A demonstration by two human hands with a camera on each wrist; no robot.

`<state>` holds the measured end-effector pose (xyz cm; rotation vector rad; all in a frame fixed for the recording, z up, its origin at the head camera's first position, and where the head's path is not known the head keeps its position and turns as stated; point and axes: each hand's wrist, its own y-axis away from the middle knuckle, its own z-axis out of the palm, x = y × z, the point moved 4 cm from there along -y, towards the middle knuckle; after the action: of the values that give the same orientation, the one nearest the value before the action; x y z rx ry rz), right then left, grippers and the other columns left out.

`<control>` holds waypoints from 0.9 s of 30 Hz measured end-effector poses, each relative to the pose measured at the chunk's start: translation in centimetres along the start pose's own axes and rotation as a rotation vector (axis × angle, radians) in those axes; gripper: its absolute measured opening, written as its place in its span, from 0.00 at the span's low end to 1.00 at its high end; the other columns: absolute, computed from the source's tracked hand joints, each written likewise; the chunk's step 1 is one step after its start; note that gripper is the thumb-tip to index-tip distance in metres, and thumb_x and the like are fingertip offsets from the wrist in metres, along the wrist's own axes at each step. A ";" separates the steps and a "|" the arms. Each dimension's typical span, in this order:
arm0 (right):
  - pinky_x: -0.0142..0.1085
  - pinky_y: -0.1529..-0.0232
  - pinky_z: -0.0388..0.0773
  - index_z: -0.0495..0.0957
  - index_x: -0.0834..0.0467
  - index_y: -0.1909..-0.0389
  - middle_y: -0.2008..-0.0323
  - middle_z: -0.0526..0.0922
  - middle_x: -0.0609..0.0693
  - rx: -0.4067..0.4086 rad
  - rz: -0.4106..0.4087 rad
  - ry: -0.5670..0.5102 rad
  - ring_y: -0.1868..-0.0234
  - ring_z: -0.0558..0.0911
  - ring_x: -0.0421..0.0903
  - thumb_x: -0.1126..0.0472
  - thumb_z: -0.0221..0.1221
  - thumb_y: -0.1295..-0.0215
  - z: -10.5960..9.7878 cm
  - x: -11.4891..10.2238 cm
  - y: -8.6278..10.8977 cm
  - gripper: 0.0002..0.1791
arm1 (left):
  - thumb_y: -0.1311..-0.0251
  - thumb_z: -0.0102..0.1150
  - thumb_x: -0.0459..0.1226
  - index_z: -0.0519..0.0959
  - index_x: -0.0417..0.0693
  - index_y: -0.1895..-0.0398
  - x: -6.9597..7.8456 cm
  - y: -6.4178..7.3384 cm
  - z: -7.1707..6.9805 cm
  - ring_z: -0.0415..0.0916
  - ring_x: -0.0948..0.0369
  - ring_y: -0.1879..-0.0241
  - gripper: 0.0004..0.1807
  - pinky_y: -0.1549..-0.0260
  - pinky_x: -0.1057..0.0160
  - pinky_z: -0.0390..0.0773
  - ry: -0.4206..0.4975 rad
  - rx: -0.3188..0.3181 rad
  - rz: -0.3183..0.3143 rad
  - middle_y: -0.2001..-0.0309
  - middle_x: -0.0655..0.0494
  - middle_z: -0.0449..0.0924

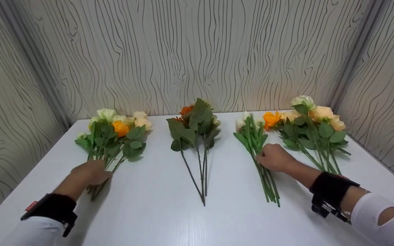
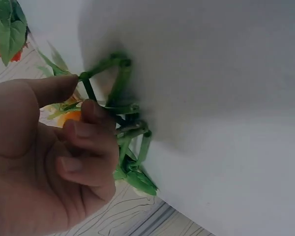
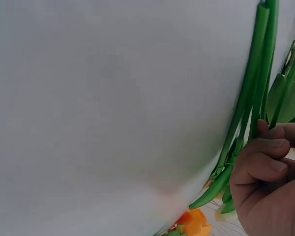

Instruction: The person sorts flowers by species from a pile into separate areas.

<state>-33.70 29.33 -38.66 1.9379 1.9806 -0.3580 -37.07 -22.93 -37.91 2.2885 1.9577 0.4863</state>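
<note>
On the left of the table lies a mixed bunch of flowers [image 1: 120, 129], with white, cream and orange blooms and green leaves. My left hand [image 1: 92, 172] grips its stems low down; in the left wrist view, the fingers [image 2: 91, 142] are curled beside the green stem ends [image 2: 123, 73]. Right of centre lies a bunch of white tulips [image 1: 248, 133], heads toward the back wall. My right hand [image 1: 275, 157] pinches the tulip stems [image 1: 267, 184] about midway, and in the right wrist view the curled fingers [image 3: 260, 167] close on the long green stems [image 3: 255, 73].
Between the hands lies a bunch of rust-red flowers [image 1: 186, 111] with dark leaves and bare stems. Beyond my right hand is another bunch of peach, orange and white roses [image 1: 322, 114], partly behind the forearm. Wood-grain patterned panels [image 1: 190, 51] stand around the white table [image 1: 169, 218].
</note>
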 end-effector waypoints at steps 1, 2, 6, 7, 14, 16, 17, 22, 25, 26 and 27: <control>0.33 0.79 0.63 0.78 0.58 0.81 0.87 0.63 0.43 -0.007 0.002 0.012 0.83 0.65 0.41 0.57 0.56 0.30 0.0 0.1 0.0 0.19 | 0.31 0.50 0.42 0.75 0.36 0.64 -0.2 0.0 0.1 0.73 0.54 0.74 0.15 0.74 0.57 0.72 0.009 -0.010 0.005 0.71 0.47 0.74; 0.33 0.79 0.63 0.79 0.59 0.80 0.87 0.63 0.44 -0.010 0.002 0.023 0.83 0.65 0.41 0.57 0.56 0.30 0.0 0.2 0.0 0.18 | 0.31 0.50 0.42 0.74 0.37 0.66 -0.3 -0.1 0.1 0.73 0.55 0.75 0.15 0.75 0.58 0.71 0.014 -0.010 0.005 0.72 0.48 0.73; 0.32 0.79 0.65 0.81 0.59 0.79 0.87 0.64 0.44 -0.012 -0.007 0.057 0.83 0.68 0.41 0.57 0.57 0.31 0.0 -0.1 0.2 0.17 | 0.30 0.50 0.43 0.74 0.37 0.66 0.1 -0.5 0.0 0.73 0.54 0.74 0.16 0.74 0.57 0.72 0.003 0.034 0.026 0.72 0.47 0.74; 0.32 0.79 0.65 0.80 0.59 0.80 0.87 0.64 0.44 -0.014 -0.016 0.068 0.83 0.68 0.41 0.58 0.57 0.31 0.0 -0.3 0.2 0.17 | 0.30 0.51 0.44 0.75 0.36 0.64 0.3 -0.6 0.1 0.73 0.54 0.72 0.17 0.72 0.56 0.73 -0.006 0.045 0.033 0.70 0.45 0.76; 0.32 0.79 0.65 0.73 0.55 0.87 0.89 0.63 0.43 -0.037 -0.070 0.113 0.84 0.68 0.40 0.55 0.61 0.34 0.6 -0.8 0.7 0.21 | 0.33 0.54 0.40 0.77 0.32 0.59 1.6 -1.3 0.7 0.75 0.52 0.70 0.15 0.67 0.51 0.77 -0.095 0.044 0.083 0.67 0.43 0.79; 0.32 0.79 0.65 0.70 0.54 0.87 0.88 0.62 0.43 -0.028 -0.079 0.119 0.84 0.67 0.40 0.54 0.62 0.35 0.7 -0.7 0.8 0.22 | 0.33 0.52 0.36 0.77 0.33 0.59 2.0 -1.4 0.8 0.76 0.52 0.68 0.12 0.66 0.51 0.78 -0.126 0.034 0.109 0.65 0.42 0.79; 0.32 0.80 0.65 0.69 0.54 0.87 0.89 0.61 0.43 -0.024 -0.085 0.123 0.85 0.67 0.40 0.54 0.62 0.35 0.7 -0.8 0.8 0.22 | 0.33 0.52 0.35 0.77 0.33 0.60 2.2 -1.4 0.8 0.76 0.52 0.68 0.11 0.65 0.51 0.78 -0.146 0.030 0.122 0.65 0.43 0.79; 0.32 0.80 0.64 0.67 0.52 0.88 0.89 0.61 0.42 -0.023 -0.072 0.141 0.85 0.66 0.40 0.49 0.62 0.33 0.7 -0.8 0.9 0.25 | 0.39 0.55 0.36 0.75 0.41 0.70 2.7 -1.6 1.1 0.72 0.55 0.74 0.06 0.74 0.57 0.74 -0.183 -0.003 0.141 0.72 0.50 0.75; 0.32 0.80 0.63 0.68 0.53 0.87 0.89 0.61 0.43 -0.025 -0.056 0.154 0.85 0.66 0.40 0.48 0.60 0.32 0.6 -0.8 0.8 0.25 | 0.41 0.58 0.38 0.74 0.43 0.73 3.1 -1.5 1.3 0.70 0.56 0.77 0.08 0.78 0.60 0.69 -0.169 -0.004 0.164 0.75 0.52 0.72; 0.32 0.80 0.63 0.69 0.53 0.86 0.89 0.62 0.43 -0.026 -0.053 0.158 0.85 0.66 0.40 0.48 0.60 0.32 0.6 -0.8 0.8 0.25 | 0.41 0.59 0.39 0.74 0.44 0.74 3.3 -1.5 1.3 0.69 0.57 0.78 0.09 0.78 0.61 0.68 -0.156 0.003 0.174 0.76 0.53 0.70; 0.32 0.80 0.64 0.70 0.53 0.86 0.89 0.62 0.43 -0.027 -0.047 0.161 0.85 0.67 0.41 0.47 0.59 0.31 0.6 -0.7 0.8 0.24 | 0.40 0.58 0.40 0.74 0.44 0.75 3.5 -1.5 1.2 0.68 0.57 0.79 0.10 0.79 0.62 0.67 -0.139 0.015 0.183 0.78 0.54 0.69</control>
<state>-32.87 28.47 -38.82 1.9619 2.1221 -0.1908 -37.64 -19.09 -38.84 2.4512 1.7039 0.3176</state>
